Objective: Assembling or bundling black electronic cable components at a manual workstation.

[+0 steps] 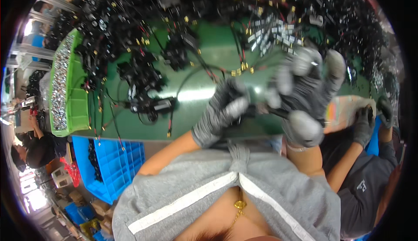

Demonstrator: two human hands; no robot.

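My left hand (224, 110), in a grey knit glove with paler fingertips, is closed around a small black cable part (247, 111) low over the green table. The part is mostly hidden by the fingers and blurred. To its right my right hand (305, 93), gloved the same way, has its fingers spread and smeared by motion. A dark strip (278, 111) runs from between the hands to the edge of the right palm; whether that hand touches it I cannot tell. Just beyond both hands lie thin black cables with yellow connectors (241, 71).
A large heap of black cable assemblies (174, 5) covers the table's far side, with silvery pieces (272, 34) in it. On the left stand a green bin (78, 110) of small metal parts and a blue crate (124, 164). At right, a co-worker's gloved hands (363, 125) work near a patterned cloth (346, 110).
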